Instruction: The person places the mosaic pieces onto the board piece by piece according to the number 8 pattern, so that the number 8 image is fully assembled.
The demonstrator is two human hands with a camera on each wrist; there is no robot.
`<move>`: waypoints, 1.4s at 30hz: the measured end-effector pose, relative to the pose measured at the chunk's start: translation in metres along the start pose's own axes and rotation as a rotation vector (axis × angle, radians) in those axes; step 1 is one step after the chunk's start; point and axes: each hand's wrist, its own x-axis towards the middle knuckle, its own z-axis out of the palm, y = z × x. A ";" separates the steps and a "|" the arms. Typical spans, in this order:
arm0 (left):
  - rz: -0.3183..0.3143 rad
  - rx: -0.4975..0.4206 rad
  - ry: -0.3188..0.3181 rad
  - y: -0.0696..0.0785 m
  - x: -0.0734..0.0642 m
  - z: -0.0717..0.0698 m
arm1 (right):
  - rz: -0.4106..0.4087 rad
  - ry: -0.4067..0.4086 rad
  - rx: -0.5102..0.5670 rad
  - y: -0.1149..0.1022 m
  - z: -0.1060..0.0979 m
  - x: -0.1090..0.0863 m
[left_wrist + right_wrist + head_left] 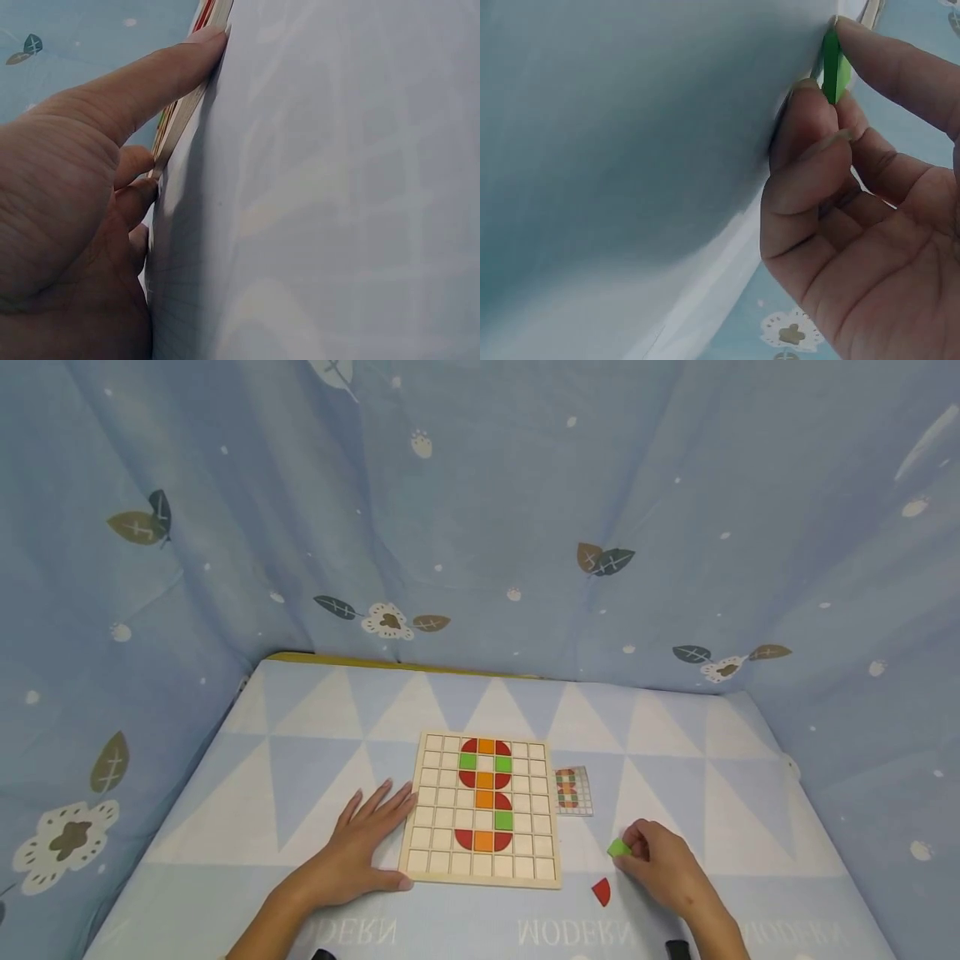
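Observation:
A wooden grid board lies on the table, with red quarter-round, orange square and green square tiles set in its middle columns. My left hand rests beside the board, fingers spread, fingertips touching its left edge; in the left wrist view the thumb lies along the board's side. My right hand pinches a green square tile between thumb and fingers, just above or on the table right of the board. The right wrist view shows this green tile edge-on. A loose red quarter-round tile lies near the right hand.
A small pattern card printed with a coloured grid lies against the board's right side. The table has a blue and white triangle cloth. Blue patterned curtains hang behind and at both sides.

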 end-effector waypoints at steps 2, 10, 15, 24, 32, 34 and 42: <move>0.002 -0.002 0.003 0.001 0.000 0.000 | -0.029 0.014 -0.006 -0.003 0.001 0.002; 0.002 0.000 0.005 0.001 -0.001 -0.001 | -0.160 0.040 -0.028 -0.045 0.002 0.018; -0.002 0.005 0.005 -0.001 0.000 0.001 | -0.324 0.004 -0.018 -0.090 0.014 0.036; 0.007 0.008 0.009 0.000 0.000 0.001 | -0.550 -0.145 -0.079 -0.147 0.056 0.066; 0.019 0.014 0.009 0.000 0.000 0.001 | -0.557 -0.205 -0.131 -0.165 0.078 0.077; 0.019 0.015 0.009 0.000 0.000 0.000 | -0.552 -0.221 -0.141 -0.166 0.082 0.078; 0.008 0.034 0.006 -0.001 0.000 0.000 | -0.570 -0.204 -0.186 -0.164 0.090 0.076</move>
